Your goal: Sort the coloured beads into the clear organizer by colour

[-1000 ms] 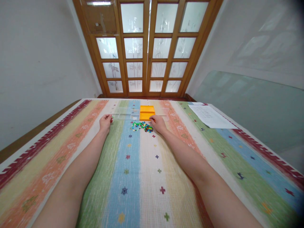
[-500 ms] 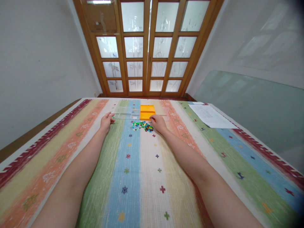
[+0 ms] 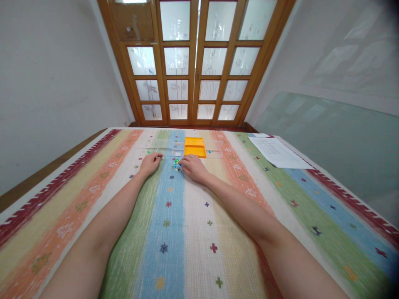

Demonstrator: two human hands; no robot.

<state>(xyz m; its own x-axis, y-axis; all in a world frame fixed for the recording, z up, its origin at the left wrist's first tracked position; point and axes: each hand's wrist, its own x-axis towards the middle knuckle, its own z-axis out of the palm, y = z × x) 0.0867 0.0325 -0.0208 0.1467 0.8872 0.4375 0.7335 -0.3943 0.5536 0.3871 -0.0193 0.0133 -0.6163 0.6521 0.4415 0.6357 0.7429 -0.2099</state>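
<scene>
My left hand (image 3: pixel 151 163) lies palm down on the striped cloth, fingers stretched forward toward a clear plastic compartment box (image 3: pixel 164 146). My right hand (image 3: pixel 193 166) rests flat over a pile of small coloured pieces (image 3: pixel 176 163), hiding most of it; only a few green and blue bits show at its fingertips. Just beyond both hands stands an orange tray (image 3: pixel 194 147). Neither hand visibly holds anything.
A striped, patterned cloth (image 3: pixel 174 232) covers the table. A printed paper sheet (image 3: pixel 277 152) lies at the far right. A pane of glass leans against the right wall, and wooden doors with frosted panes stand behind the table.
Both hands have shifted left-to-centre: my right hand moved left from beside the pile to on top of it, and my left hand moved right, closer to the pile.
</scene>
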